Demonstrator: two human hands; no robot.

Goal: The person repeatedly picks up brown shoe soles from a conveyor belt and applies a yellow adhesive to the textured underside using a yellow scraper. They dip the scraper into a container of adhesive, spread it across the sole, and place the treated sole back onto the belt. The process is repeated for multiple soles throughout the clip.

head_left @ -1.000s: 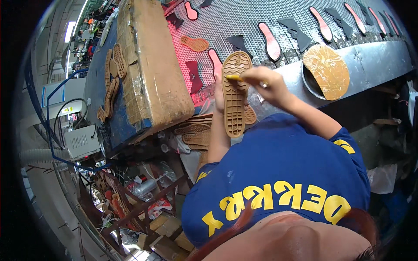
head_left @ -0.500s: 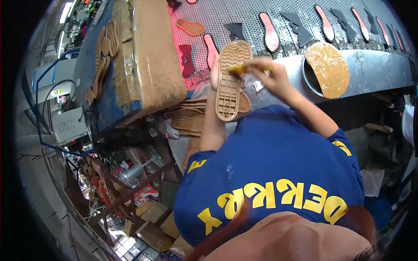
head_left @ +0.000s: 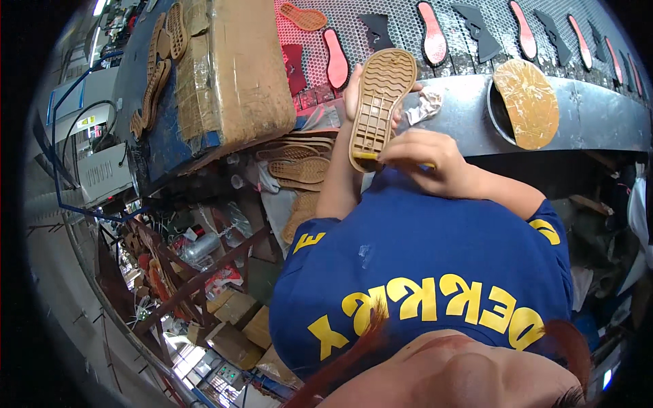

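Observation:
My left hand (head_left: 352, 94) holds a tan shoe sole (head_left: 386, 78) from behind, its thumb side and fingertips showing at the two edges. The sole's hollow grid side faces me, with wavy ridges at the far end. My right hand (head_left: 435, 160) is closed round a thin yellow-handled tool, seemingly a brush (head_left: 366, 156). Its tip lies at the near, narrower end of the sole; the bristles, if any, are hidden. Just right of the sole, crumpled white paper (head_left: 427, 106) rests on the metal ledge (head_left: 462, 102).
Ahead runs a perforated conveyor with pink insoles (head_left: 433, 37) and black cut pieces (head_left: 477, 32). A round container (head_left: 500, 115), half covered by a tan board (head_left: 534, 102), stands on the ledge. Left are a taped cardboard box (head_left: 238, 75) and stacked tan soles (head_left: 299, 170).
My right hand has moved the yellow tool from the sole's middle toward its near end. The sole sits slightly higher and further right in view, and the crumpled paper now shows beside it.

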